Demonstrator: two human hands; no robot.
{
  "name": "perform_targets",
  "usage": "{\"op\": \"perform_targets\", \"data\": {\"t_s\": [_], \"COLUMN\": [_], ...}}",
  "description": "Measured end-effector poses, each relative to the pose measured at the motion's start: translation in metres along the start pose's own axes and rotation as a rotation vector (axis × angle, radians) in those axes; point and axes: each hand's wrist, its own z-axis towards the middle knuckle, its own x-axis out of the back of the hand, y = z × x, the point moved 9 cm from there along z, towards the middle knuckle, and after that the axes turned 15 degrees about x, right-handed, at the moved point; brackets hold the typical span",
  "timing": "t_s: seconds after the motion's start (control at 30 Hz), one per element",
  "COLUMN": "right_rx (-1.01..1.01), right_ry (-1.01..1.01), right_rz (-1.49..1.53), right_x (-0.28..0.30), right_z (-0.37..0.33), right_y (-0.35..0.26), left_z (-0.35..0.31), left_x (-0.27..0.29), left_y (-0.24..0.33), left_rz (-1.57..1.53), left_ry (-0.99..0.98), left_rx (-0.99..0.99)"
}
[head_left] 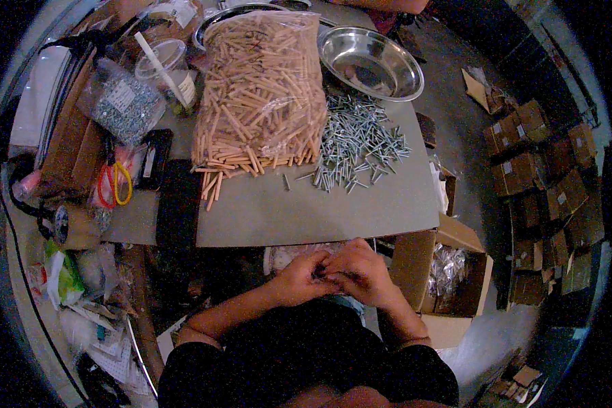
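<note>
My left hand [302, 279] and my right hand [362, 272] meet just off the table's near edge, fingers curled and touching. Whatever lies between them is hidden by the fingers and shadow. Beyond them on the table [306, 217] lies a large clear plastic bag [262, 88] full of wooden dowels. Several loose dowels [213, 187] stick out at its near left corner. A heap of silvery screws [360, 139] spreads to the right of the bag, and a single screw [286, 182] lies apart in front of it.
Behind the screws stands a shiny metal bowl [370, 62]. At left are a bag of small metal parts [126, 102], a plastic cup [162, 60] and red-and-yellow-handled scissors [115, 183]. An open carton [455, 272] holding clear bags stands at right; stacked cartons [540, 183] lie beyond.
</note>
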Motion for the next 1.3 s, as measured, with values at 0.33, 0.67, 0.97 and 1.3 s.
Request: {"op": "perform_targets", "data": {"t_s": [0.33, 0.67, 0.97, 1.3], "right_rx": [-0.021, -0.194, -0.088, -0.272], "right_ry": [-0.302, -0.602, -0.439, 0.036], "right_rz": [-0.315, -0.111, -0.082, -0.756], "right_x": [-0.012, -0.035, -0.022, 0.08], "right_z": [0.012, -0.007, 0.005, 0.026], "right_y": [-0.027, -0.022, -0.02, 0.088], "left_z": [0.001, -0.002, -0.004, 0.004], "left_x": [-0.005, -0.003, 0.017, 0.002], "left_y": [-0.008, 0.009, 0.002, -0.013], "left_rz": [0.118, 0.313, 0.358, 0.085], "left_ry": [-0.007, 0.019, 0.275, 0.001], "left_rx": [-0.066, -0.004, -0.053, 0.008]}}
